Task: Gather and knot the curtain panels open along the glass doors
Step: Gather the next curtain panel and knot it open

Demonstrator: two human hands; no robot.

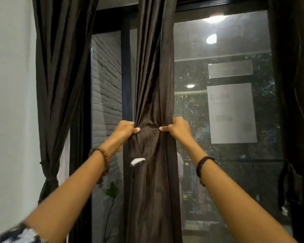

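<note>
The dark brown satin middle curtain panel (153,81) hangs before the black-framed glass doors (223,106). Its gathered waist is clamped from either side by the left hand (125,128) and the right hand (178,128). The knot seems barely formed; crossing and tightening are judged next. Left of it, a tied curtain (60,85) is seen by the white wall (11,102).
</note>
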